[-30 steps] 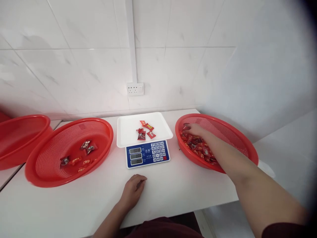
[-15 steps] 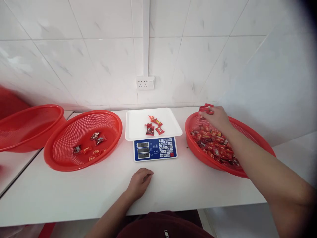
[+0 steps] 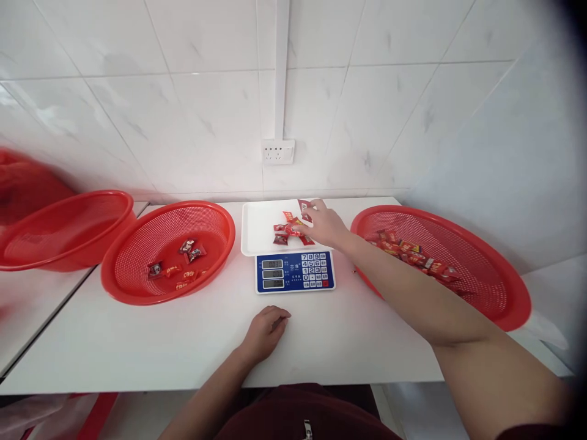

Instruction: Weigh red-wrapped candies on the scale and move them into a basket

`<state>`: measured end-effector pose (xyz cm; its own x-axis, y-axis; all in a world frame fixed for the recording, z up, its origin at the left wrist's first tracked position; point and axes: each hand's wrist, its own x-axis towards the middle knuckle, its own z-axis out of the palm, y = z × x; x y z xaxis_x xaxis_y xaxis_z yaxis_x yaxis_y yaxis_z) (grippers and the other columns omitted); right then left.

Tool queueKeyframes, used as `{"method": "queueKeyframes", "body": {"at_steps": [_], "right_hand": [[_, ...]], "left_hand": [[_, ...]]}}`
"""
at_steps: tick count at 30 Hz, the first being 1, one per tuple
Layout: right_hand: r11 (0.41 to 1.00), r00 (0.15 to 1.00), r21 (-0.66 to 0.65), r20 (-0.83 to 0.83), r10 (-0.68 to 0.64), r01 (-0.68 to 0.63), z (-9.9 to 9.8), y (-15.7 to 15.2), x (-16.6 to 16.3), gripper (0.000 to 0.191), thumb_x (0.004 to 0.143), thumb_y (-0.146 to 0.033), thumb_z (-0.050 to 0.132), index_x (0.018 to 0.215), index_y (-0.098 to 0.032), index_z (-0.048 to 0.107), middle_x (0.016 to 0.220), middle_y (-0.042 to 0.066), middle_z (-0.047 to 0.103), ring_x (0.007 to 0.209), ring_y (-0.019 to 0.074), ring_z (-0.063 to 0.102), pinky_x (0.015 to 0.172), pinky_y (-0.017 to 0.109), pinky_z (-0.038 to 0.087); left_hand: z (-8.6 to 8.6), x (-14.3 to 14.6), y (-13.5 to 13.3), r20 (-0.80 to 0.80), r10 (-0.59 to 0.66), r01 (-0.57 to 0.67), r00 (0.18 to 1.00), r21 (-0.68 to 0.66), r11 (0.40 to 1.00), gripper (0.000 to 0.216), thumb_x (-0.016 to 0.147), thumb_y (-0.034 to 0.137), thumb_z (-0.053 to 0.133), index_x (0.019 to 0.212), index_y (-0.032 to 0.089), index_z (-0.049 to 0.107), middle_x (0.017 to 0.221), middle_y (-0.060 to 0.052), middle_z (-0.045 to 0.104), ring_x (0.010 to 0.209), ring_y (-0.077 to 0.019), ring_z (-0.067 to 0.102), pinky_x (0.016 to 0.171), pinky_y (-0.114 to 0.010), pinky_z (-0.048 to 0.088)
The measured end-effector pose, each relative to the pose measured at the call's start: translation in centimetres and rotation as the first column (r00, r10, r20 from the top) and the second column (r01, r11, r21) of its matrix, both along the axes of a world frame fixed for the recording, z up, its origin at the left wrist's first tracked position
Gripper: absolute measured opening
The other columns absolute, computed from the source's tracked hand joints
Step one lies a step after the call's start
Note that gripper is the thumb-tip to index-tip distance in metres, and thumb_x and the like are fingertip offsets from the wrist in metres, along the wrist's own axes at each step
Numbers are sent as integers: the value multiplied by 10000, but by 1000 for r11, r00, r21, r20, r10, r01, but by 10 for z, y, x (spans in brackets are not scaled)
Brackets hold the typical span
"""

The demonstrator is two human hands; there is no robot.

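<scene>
My right hand [image 3: 326, 226] reaches over the white tray [image 3: 258, 229] of a blue-faced weighing scale [image 3: 296, 272] and pinches a red candy packet [image 3: 304, 206]. Several red candy packets [image 3: 288, 230] lie on the tray just left of that hand. On my right, a red mesh basket [image 3: 486, 287] holds many more packets [image 3: 413, 253]. Another red mesh basket [image 3: 169, 250], to the left of the scale, has a few packets [image 3: 186, 256] in it. My left hand [image 3: 266, 333] rests on the white table [image 3: 137, 348] in front of the scale, fingers curled, holding nothing.
A third red basket [image 3: 64, 229] stands at the far left on a neighbouring table. A wall socket [image 3: 278, 151] sits on the tiled wall behind the scale. The table's front edge runs close to my body.
My right hand took packets from the right basket, lifted out of it and moved left over the scale's tray. The left hand has stayed put.
</scene>
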<state>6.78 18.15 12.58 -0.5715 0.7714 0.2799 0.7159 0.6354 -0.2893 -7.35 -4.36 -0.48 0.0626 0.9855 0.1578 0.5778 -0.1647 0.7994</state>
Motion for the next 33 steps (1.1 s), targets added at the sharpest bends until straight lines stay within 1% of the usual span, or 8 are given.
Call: {"method": "queueKeyframes", "body": {"at_steps": [4, 8, 14, 20, 24, 28, 30, 33], "right_hand": [[998, 986, 39, -159, -42, 49, -1, 7, 11, 124, 801, -257, 523, 848, -192, 619, 1080, 67, 488, 776, 173, 576, 733, 334, 455], [997, 969, -40, -237, -66, 58, -4, 10, 26, 137, 751, -111, 519, 811, -185, 617, 989, 45, 518, 715, 130, 577, 728, 310, 471], [993, 974, -112, -222, -44, 19, -10, 11, 32, 196, 760, -102, 509, 893, -200, 614, 1000, 48, 541, 692, 129, 583, 716, 320, 486], [997, 980, -73, -196, 18, -33, -11, 10, 24, 314, 770, -78, 495, 1038, -206, 598, 1094, 57, 551, 718, 140, 593, 727, 323, 486], [998, 987, -10, -149, 65, -67, -8, 5, 18, 355, 791, -71, 467, 1087, -225, 586, 1124, 50, 562, 841, 176, 601, 771, 337, 483], [981, 980, 66, -62, 189, -185, -5, -2, 13, 384, 802, -58, 436, 1114, -229, 580, 1189, 43, 558, 1021, 203, 556, 894, 388, 443], [973, 973, 60, -48, 225, -222, -4, -6, 12, 397, 812, -66, 420, 1140, -233, 569, 1243, 40, 527, 1092, 201, 520, 938, 395, 421], [981, 978, 24, -82, 193, -192, -4, -9, 17, 388, 823, -110, 425, 1156, -254, 561, 1273, 36, 496, 1100, 201, 518, 918, 394, 445]], "left_hand": [[-1, 0, 1, -6, 4, -4, 1000, -21, 1000, 208, 820, 153, 451, 926, 231, 612, 908, -19, 643, 866, -169, 593, 783, -295, 496], [-2, -1, 1, -2, 9, -9, 1000, -49, 999, 206, 819, 156, 449, 916, 240, 611, 906, -1, 639, 870, -161, 591, 789, -292, 496], [-4, -1, 2, 9, -1, 1, 1000, -56, 998, 208, 825, 167, 440, 923, 235, 611, 908, -14, 635, 875, -170, 584, 798, -308, 489], [-4, -1, 1, 10, 6, -6, 1000, -53, 999, 206, 825, 174, 442, 921, 236, 613, 911, -10, 637, 875, -168, 587, 793, -299, 490], [-3, 0, 1, 10, 11, -10, 1000, -44, 999, 201, 822, 171, 448, 916, 237, 613, 907, -5, 639, 872, -167, 590, 794, -295, 491], [-3, 0, 1, 16, 10, -9, 1000, -39, 999, 202, 825, 170, 448, 919, 240, 613, 909, -3, 639, 873, -165, 590, 794, -294, 491], [-4, 0, 1, 15, 8, -8, 1000, -42, 999, 198, 825, 169, 451, 914, 238, 613, 904, -4, 638, 865, -163, 590, 785, -291, 492], [-5, 0, 1, 14, 10, -9, 1000, -44, 999, 200, 823, 164, 452, 915, 235, 614, 902, -7, 636, 864, -162, 588, 778, -287, 493]]}}
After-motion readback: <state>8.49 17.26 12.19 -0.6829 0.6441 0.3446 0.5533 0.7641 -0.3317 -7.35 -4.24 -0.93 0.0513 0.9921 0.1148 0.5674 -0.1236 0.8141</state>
